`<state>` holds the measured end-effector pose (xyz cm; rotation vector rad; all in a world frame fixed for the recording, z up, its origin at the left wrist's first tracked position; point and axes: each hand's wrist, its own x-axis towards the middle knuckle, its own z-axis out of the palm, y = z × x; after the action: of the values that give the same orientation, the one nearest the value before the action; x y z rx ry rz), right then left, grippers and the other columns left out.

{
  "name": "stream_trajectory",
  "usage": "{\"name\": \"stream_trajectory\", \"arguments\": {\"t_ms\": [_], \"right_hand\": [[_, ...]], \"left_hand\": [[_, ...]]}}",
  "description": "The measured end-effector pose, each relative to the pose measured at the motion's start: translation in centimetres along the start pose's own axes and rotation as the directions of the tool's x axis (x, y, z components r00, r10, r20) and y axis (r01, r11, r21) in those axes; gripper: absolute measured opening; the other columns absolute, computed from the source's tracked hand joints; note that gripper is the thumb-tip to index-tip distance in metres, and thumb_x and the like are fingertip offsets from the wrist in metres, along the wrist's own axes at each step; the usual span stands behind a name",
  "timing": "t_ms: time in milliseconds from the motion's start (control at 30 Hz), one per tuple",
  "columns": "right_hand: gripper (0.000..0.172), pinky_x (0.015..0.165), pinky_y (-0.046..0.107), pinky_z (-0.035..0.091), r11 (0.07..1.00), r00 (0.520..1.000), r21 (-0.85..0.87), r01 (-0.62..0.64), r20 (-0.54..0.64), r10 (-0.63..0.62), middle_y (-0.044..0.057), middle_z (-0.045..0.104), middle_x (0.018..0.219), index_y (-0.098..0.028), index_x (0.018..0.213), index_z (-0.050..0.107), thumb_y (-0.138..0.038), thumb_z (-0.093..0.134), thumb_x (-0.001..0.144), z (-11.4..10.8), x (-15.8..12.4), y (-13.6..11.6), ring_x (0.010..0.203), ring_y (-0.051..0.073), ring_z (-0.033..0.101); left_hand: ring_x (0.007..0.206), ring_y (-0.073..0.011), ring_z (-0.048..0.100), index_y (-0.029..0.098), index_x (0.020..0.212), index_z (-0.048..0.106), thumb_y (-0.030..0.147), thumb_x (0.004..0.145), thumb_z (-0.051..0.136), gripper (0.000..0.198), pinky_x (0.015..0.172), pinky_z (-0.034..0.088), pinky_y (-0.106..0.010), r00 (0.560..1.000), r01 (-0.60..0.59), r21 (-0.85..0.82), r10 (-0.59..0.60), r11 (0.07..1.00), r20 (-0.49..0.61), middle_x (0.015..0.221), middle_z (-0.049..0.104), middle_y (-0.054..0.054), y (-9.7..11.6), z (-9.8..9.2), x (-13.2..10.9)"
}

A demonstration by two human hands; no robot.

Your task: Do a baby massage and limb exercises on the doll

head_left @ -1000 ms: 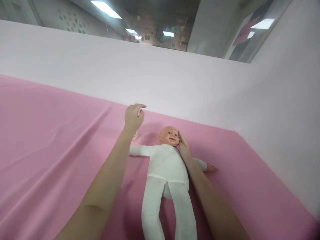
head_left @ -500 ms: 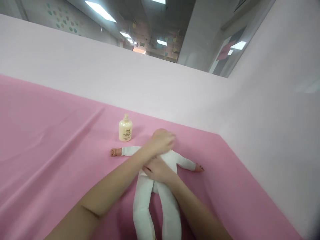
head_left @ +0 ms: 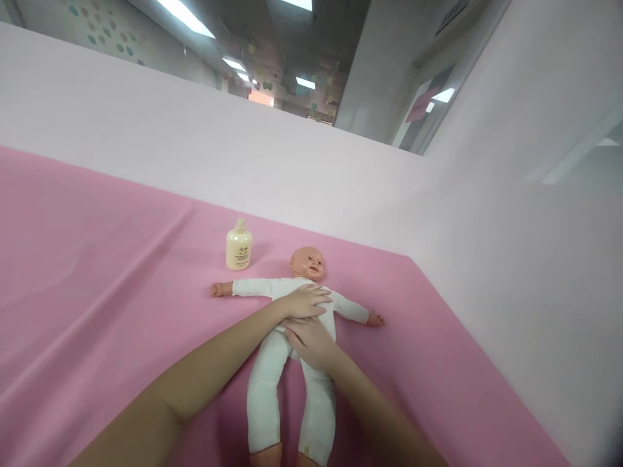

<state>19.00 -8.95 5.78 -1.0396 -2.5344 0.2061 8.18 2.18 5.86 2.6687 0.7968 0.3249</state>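
Note:
A baby doll (head_left: 267, 376) with a white cloth body lies on its back, arms spread to both sides and head toward the wall. Across its chest my left hand (head_left: 305, 301) rests flat, fingers stretched out to the right. Just below, my right hand (head_left: 311, 340) lies on the doll's belly, fingers extended to the upper left, close against the left hand. Neither hand grasps anything. Part of the doll's torso is hidden under my hands, and its feet run out of the bottom of the view.
A cream pump bottle (head_left: 239, 250) stands upright beyond the doll's outstretched arm on the left. Pink cloth (head_left: 121, 259) with long creases covers the surface. White walls (head_left: 243, 162) rise at the back and right, with a window (head_left: 272, 58) above.
My left hand has come down from over the doll's head onto its chest, uncovering the head. My right hand stays on the belly. The view has shifted slightly.

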Motion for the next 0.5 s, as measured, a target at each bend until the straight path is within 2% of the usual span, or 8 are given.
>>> {"name": "stream_trajectory", "arguments": {"t_ms": [100, 167, 267, 333, 400, 433, 500], "right_hand": [[0.04, 0.111, 0.041, 0.048, 0.998, 0.999, 0.059, 0.015, -0.037, -0.013, 0.002, 0.072, 0.134, -0.024, 0.133, 0.066, -0.018, 0.043, 0.101, -0.5, -1.7, -0.3, 0.123, 0.022, 0.066], [0.041, 0.114, 0.042, 0.046, 0.999, 0.994, 0.05, -0.018, -0.11, 0.024, 0.001, 0.075, 0.128, -0.026, 0.128, 0.07, -0.014, 0.043, 0.099, -0.4, -2.8, -0.5, 0.123, 0.021, 0.065], [0.041, 0.116, 0.046, 0.045, 0.979, 0.961, -0.074, -0.19, -0.22, 0.17, 0.008, 0.075, 0.126, -0.022, 0.126, 0.071, -0.014, 0.044, 0.096, 0.4, -4.5, -0.1, 0.128, 0.025, 0.063], [0.047, 0.117, 0.05, 0.045, 0.929, 0.92, -0.149, -0.337, -0.259, 0.293, 0.015, 0.065, 0.141, -0.015, 0.141, 0.061, -0.02, 0.046, 0.097, 1.0, -5.4, 0.4, 0.139, 0.03, 0.055], [0.061, 0.117, 0.054, 0.044, 0.887, 0.884, -0.163, -0.431, -0.271, 0.38, 0.02, 0.048, 0.157, -0.008, 0.156, 0.041, -0.028, 0.045, 0.099, 1.3, -5.7, 0.7, 0.148, 0.035, 0.044], [0.066, 0.119, 0.056, 0.042, 0.884, 0.881, -0.158, -0.441, -0.265, 0.392, 0.021, 0.039, 0.163, -0.006, 0.16, 0.032, -0.03, 0.044, 0.1, 1.2, -5.5, 0.7, 0.152, 0.036, 0.038], [0.07, 0.123, 0.058, 0.035, 0.915, 0.916, -0.147, -0.375, -0.212, 0.341, 0.018, 0.027, 0.169, -0.008, 0.164, 0.022, -0.032, 0.042, 0.101, 0.7, -4.6, 0.4, 0.158, 0.035, 0.024]], "left_hand": [[0.158, -0.0241, 0.025, 0.026, 0.151, 0.051, 0.041, 0.106, 0.041, 0.048, 0.128, 0.02, -0.043, 0.997, -0.021, 0.071, 0.026, 0.997, -0.079, 0.166, 0.038, -0.002, -0.1, 1.1, -1.7], [0.158, -0.0234, 0.026, 0.025, 0.153, 0.048, 0.039, 0.108, 0.035, 0.049, 0.128, 0.02, -0.042, 0.991, -0.02, 0.108, 0.034, 0.994, -0.133, 0.167, 0.036, -0.004, -0.1, 2.1, -3.1], [0.158, -0.0229, 0.026, 0.026, 0.157, 0.043, 0.038, 0.11, 0.027, 0.051, 0.127, 0.023, -0.044, 0.973, 0.02, 0.141, 0.013, 0.99, -0.232, 0.168, 0.034, -0.005, 0.3, 3.1, -5.1], [0.157, -0.0245, 0.027, 0.024, 0.158, 0.04, 0.04, 0.109, 0.027, 0.053, 0.127, 0.023, -0.046, 0.959, 0.062, 0.163, -0.014, 0.985, -0.282, 0.169, 0.033, -0.007, 0.8, 3.5, -6.1], [0.157, -0.0281, 0.027, 0.021, 0.158, 0.039, 0.04, 0.107, 0.032, 0.056, 0.126, 0.023, -0.05, 0.955, 0.085, 0.189, -0.026, 0.978, -0.294, 0.169, 0.032, -0.01, 1.5, 3.7, -6.7], [0.157, -0.03, 0.027, 0.019, 0.158, 0.04, 0.039, 0.104, 0.037, 0.057, 0.126, 0.022, -0.051, 0.96, 0.07, 0.204, -0.01, 0.977, -0.281, 0.168, 0.033, -0.012, 1.8, 3.8, -6.8], [0.156, -0.0315, 0.028, 0.018, 0.156, 0.043, 0.036, 0.099, 0.046, 0.06, 0.127, 0.018, -0.053, 0.972, -0.024, 0.225, 0.075, 0.974, -0.222, 0.164, 0.041, -0.013, 2.4, 4.1, -6.8]]}}
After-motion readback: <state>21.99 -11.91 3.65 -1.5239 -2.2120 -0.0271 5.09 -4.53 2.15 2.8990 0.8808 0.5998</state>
